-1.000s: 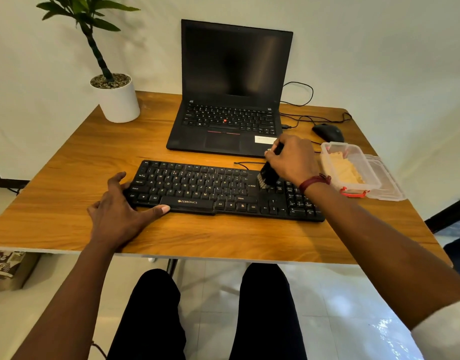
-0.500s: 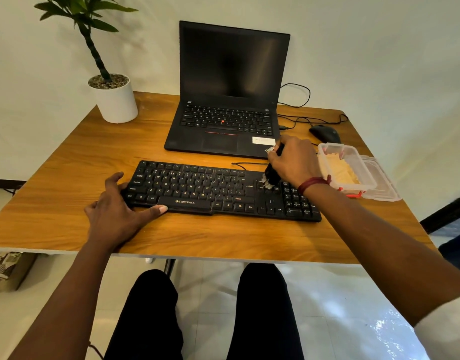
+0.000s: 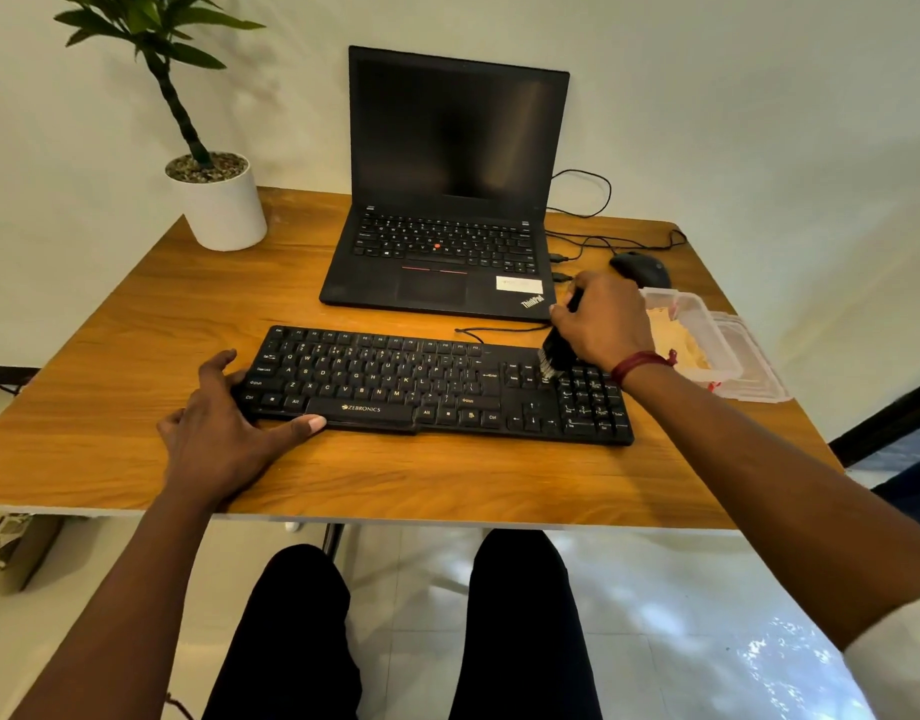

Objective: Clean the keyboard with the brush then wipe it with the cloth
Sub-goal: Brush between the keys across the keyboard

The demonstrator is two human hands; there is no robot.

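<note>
My right hand [image 3: 601, 324] is wrapped around the brush [image 3: 555, 353], bristles down on the keys between the main block and the number pad at the right end of the keyboard [image 3: 432, 389]. The keyboard's long axis runs left to right across the desk [image 3: 110, 356], so I judge the unbrushed keys lie leftward along that line, toward my left hand [image 3: 224, 428], which lies flat with fingers spread, pinning the keyboard's near-left corner. The cloth seems to sit in the clear box [image 3: 707, 335] just right of my right hand.
</note>
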